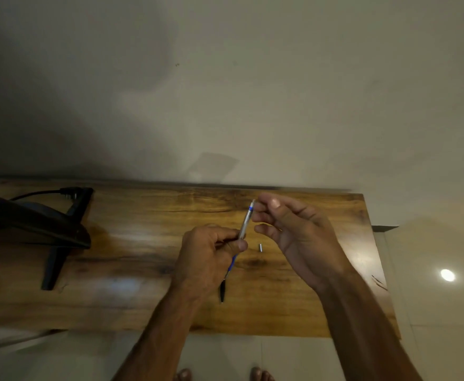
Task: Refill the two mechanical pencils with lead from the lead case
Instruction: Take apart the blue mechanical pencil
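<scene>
My left hand (211,250) grips a silver and blue mechanical pencil (245,222) around its middle, top end tilted up and away. My right hand (288,226) is at that top end, thumb and forefinger pinched together by the white tip; whatever they pinch is too small to tell. A small silver cap (260,247) lies on the wooden table (132,270) just right of my left hand. A dark second pencil (222,291) lies on the table below my left hand, partly hidden by it. No lead case shows.
A black monitor stand (57,243) with a cable (38,193) occupies the table's left part. The wall runs along the table's far edge. The table's right edge (376,257) drops to a tiled floor, and my bare feet show below the near edge.
</scene>
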